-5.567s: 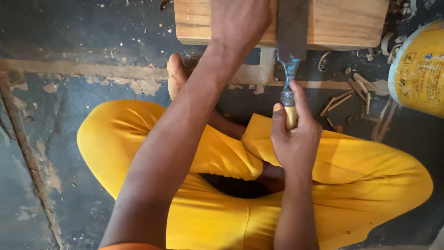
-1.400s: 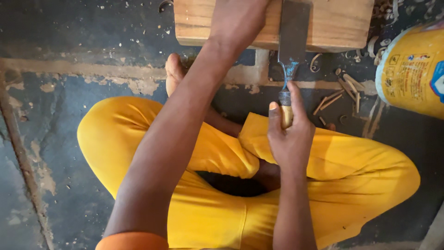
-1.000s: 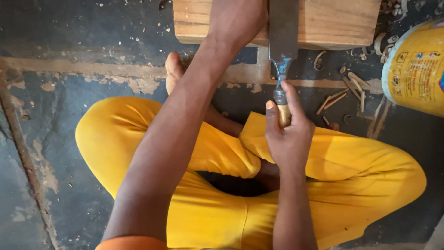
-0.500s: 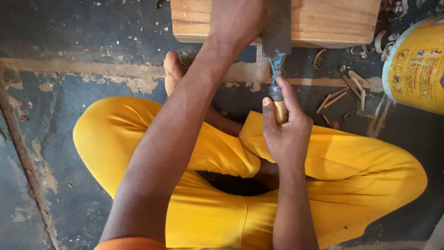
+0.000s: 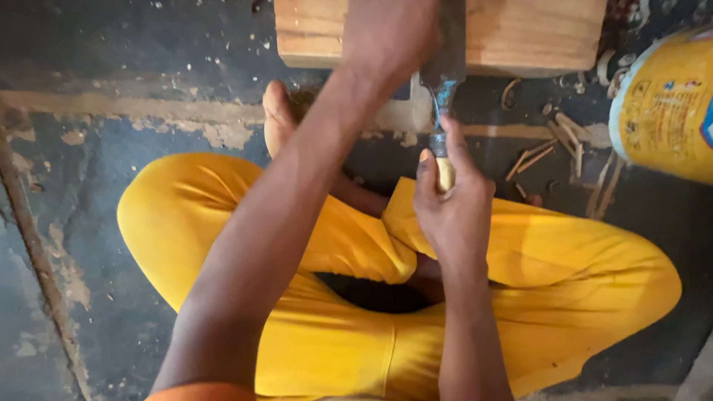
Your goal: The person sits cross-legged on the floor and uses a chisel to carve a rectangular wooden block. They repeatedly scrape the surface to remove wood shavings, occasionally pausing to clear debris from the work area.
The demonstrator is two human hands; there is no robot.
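Seen from above, a person sits cross-legged on a dark, worn floor, legs in bright yellow trousers filling the middle and lower part of the view.

At 12 o'clock, a pale wooden block lies on the floor, running off the top edge. The left hand reaches up from the lower left and presses down on the block's near edge; the fingers are hidden past the top of the view, so how far they are curled cannot be told.

Just right of that hand, a wide flat chisel lies with its dark metal blade on the block and its shaft pointing back toward the person. The right hand, a little right of centre, is closed around the chisel's light wooden handle, with the index finger stretched forward along the metal neck. The handle is mostly covered by the grip.

A bare foot shows at about 11 o'clock from centre, its toes just beside the block's near edge, touching the floor.

At 2 o'clock, a round yellow container with a printed label stands at the right edge, partly cut off. Between it and the chisel, wood chips and shavings lie scattered on the floor, near the right knee. A pale cracked strip crosses the floor at 10 o'clock.
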